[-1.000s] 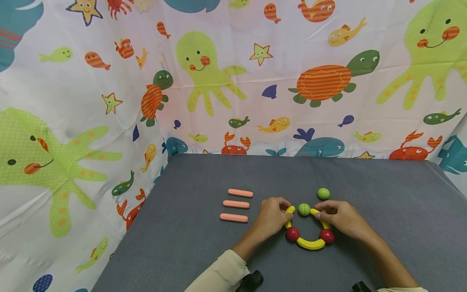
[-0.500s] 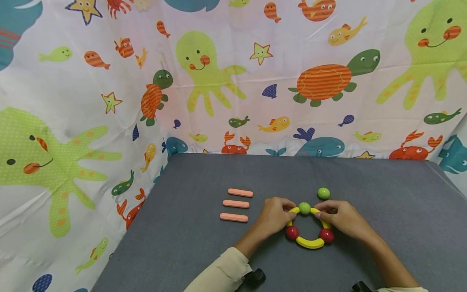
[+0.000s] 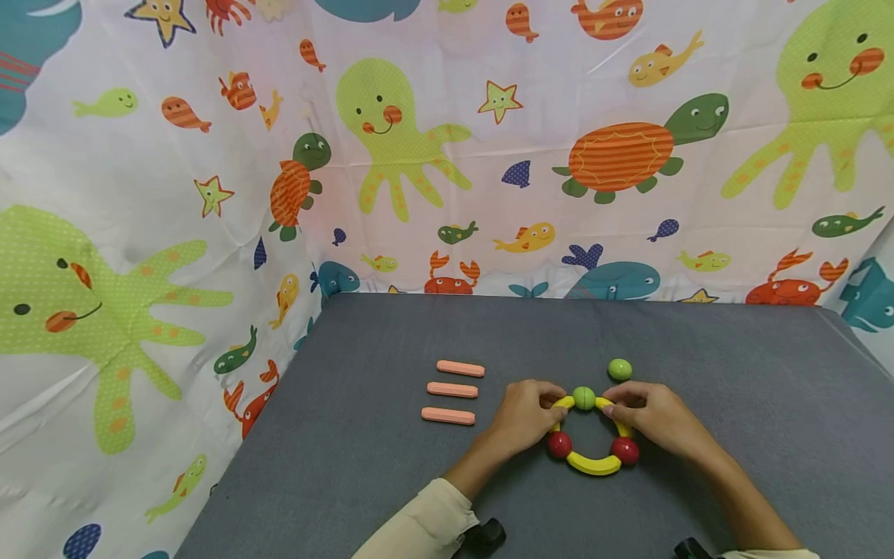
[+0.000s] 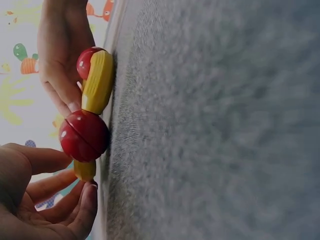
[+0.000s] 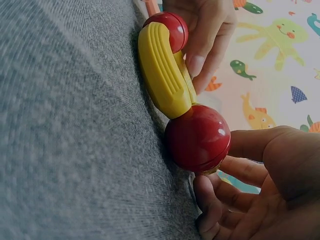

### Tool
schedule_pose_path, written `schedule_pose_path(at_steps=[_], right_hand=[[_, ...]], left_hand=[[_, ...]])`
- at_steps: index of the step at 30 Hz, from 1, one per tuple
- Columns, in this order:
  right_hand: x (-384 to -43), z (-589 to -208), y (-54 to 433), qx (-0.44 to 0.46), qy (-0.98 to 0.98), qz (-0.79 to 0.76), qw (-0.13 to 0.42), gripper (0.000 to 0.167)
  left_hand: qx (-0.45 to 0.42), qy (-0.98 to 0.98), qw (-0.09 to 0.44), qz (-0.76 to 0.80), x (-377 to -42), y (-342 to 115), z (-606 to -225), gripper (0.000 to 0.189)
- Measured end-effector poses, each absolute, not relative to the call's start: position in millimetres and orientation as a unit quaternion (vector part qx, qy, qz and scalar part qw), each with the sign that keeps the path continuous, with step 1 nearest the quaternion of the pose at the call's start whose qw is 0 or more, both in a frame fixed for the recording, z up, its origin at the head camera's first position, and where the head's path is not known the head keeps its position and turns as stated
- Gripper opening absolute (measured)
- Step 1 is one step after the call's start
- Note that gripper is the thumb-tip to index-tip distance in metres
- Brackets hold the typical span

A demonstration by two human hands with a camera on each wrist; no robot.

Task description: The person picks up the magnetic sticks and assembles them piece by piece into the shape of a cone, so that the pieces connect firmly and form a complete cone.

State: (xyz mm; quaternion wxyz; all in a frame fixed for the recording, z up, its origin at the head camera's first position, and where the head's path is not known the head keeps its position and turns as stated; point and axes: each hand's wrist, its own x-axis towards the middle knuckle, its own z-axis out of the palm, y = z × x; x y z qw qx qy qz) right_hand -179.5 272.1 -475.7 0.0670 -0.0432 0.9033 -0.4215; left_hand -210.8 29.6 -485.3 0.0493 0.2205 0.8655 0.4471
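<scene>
A ring of curved yellow rods and balls lies on the grey table, looking like a magnetic building toy. My left hand (image 3: pixel 525 413) pinches the left curved yellow rod (image 3: pixel 563 403) between thumb and fingers. On the other side, my right hand (image 3: pixel 660 419) pinches the right curved yellow rod (image 3: pixel 624 429). The upper ends of both rods meet a green ball (image 3: pixel 583 398) at the far side of the ring. Two red balls (image 4: pixel 84 136) (image 5: pixel 198 138) sit at the near corners, with a third curved yellow rod (image 3: pixel 594 464) joining them. Fingers partly cover the side rods.
A loose green ball (image 3: pixel 619 369) lies just beyond the ring. To the left, three straight pink rods (image 3: pixel 452 390) lie in a column on the grey table (image 3: pixel 335 435). Behind the table hangs a curtain (image 3: pixel 433 46) printed with sea animals.
My left hand has shifted slightly right, turning the left rod so its upper end meets the green ball, where a gap showed before. My right hand has stayed nearly still.
</scene>
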Motion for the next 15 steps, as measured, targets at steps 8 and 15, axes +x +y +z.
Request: schedule_pose_path(at_steps=[8, 15], right_hand=[[-177, -474, 264, -0.080, 0.913, -0.401, 0.016, 0.039], [-176, -479, 255, -0.170, 0.909, -0.380, -0.022, 0.039]], left_hand=[[0.227, 0.863, 0.035, 0.451, -200, 8, -481, 0.022], [0.226, 0.860, 0.045, 0.455, -188, -21, -473, 0.026]])
